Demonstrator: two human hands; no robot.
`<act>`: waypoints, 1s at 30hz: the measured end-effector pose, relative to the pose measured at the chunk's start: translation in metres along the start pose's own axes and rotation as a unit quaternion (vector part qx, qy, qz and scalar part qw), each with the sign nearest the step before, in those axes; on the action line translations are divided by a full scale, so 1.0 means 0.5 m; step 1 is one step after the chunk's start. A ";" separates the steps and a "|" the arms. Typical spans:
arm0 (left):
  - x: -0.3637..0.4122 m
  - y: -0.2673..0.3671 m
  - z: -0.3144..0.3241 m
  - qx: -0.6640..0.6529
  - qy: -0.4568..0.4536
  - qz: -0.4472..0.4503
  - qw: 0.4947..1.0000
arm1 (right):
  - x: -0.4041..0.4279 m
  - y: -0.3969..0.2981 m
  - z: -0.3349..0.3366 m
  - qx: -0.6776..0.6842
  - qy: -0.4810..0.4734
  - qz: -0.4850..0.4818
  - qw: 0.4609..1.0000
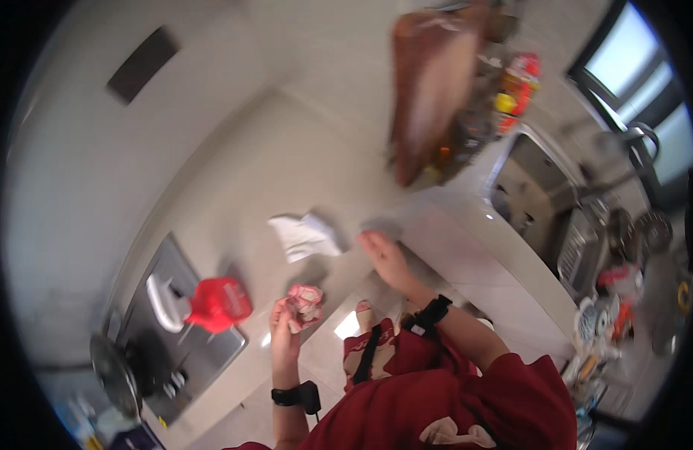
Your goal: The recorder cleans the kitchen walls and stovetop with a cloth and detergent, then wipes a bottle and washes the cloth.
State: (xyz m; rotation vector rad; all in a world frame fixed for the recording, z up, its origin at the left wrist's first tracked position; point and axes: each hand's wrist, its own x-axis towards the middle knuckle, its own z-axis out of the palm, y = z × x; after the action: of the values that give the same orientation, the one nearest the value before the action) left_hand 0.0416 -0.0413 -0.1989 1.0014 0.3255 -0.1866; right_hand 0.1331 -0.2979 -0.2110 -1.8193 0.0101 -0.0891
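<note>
My left hand [280, 320] grips a crumpled pink-and-white paper or cloth [304, 306] at the counter's front edge. Beyond it, on the pale countertop [256, 185], lies a folded white paper or cloth [304, 235]. My right hand [383, 259] is above the counter corner, blurred, its fingers stretched forward; nothing shows in it. To the left of my left hand, a red kettle-like vessel [220, 304] with a white handle stands on a dark cooktop [175, 270].
A wooden cutting board [436, 90] leans near bottles and colourful packages [518, 90] at the back. A sink [529, 191] is set into the right-hand counter. Near the cooktop's left end is a pan or lid [114, 374]. Crockery and clutter [596, 320] crowd the far right.
</note>
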 end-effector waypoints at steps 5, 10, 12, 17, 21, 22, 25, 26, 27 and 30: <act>0.081 0.000 0.217 0.052 -0.158 -0.039 0.985 | -0.123 0.012 -0.253 -0.077 -0.020 0.082 0.993; 0.125 -0.083 0.421 0.076 -0.211 -0.089 0.970 | -0.216 0.021 -0.514 -0.097 0.069 0.143 0.983; 0.133 -0.132 0.518 0.095 -0.239 -0.123 0.959 | -0.252 0.053 -0.610 -0.068 0.155 0.153 0.974; 0.129 -0.244 0.743 0.152 -0.255 -0.198 0.934 | -0.266 0.081 -0.790 -0.023 0.193 0.199 0.960; 0.151 -0.373 0.887 0.268 -0.350 -0.185 0.878 | -0.220 0.098 -0.824 0.161 0.148 0.139 0.966; 0.150 -0.404 0.926 0.286 -0.396 -0.182 0.854 | -0.203 0.092 -0.822 0.241 0.133 0.098 0.956; 0.173 -0.469 1.002 0.306 -0.442 -0.221 0.814 | -0.167 0.129 -0.836 0.179 0.178 0.070 0.965; 0.176 -0.486 1.024 0.306 -0.438 -0.257 0.805 | -0.164 0.148 -0.856 0.181 0.182 0.073 0.964; 0.188 -0.492 1.041 0.302 -0.427 -0.299 0.799 | -0.159 0.167 -0.876 0.192 0.175 0.091 0.961; 0.210 -0.499 1.080 0.297 -0.441 -0.325 0.782 | -0.172 0.218 -0.946 0.125 0.171 0.136 0.968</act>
State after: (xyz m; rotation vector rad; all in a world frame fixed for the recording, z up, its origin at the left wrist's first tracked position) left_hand 0.1634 -0.6322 -0.1658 1.2649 -0.3023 -1.4217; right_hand 0.0206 -0.7778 -0.2055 -1.5166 0.4718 -0.2000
